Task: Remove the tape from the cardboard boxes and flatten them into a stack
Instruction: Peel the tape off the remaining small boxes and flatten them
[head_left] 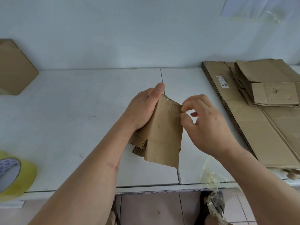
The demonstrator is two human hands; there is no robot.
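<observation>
Your two bare forearms enter from 6 o'clock and meet over the white tiled countertop (81, 98). Your left hand (142, 108) grips the small brown collapsed cardboard box (164, 132) along its 9 o'clock edge: the thumb lies straight up the near face toward 12 o'clock, and the remaining fingers are hidden behind the board, so you cannot tell how they are set. Your right hand (206, 124) works at the 3 o'clock edge of the same box, near its top corner; the thumb and index fingertips are pressed together, pinching the strip of clear tape (172, 103) that runs across the upper end of the box, while the other fingers curl loosely. The box is held tilted just above the countertop at centre view, its loose lower flaps pointing to 6 o'clock. At 3 o'clock, well apart from the box, a stack of flattened brown cardboard sheets (259, 120) lies flat on the countertop, with smaller folded pieces on top of it. At 8 o'clock, a yellow roll of tape (17, 176) stands on the counter edge. At 9 o'clock, another brown cardboard box (14, 70) sits against the pale wall. At 5 o'clock, crumpled clear stripped tape (212, 192) hangs over the counter's front edge.
</observation>
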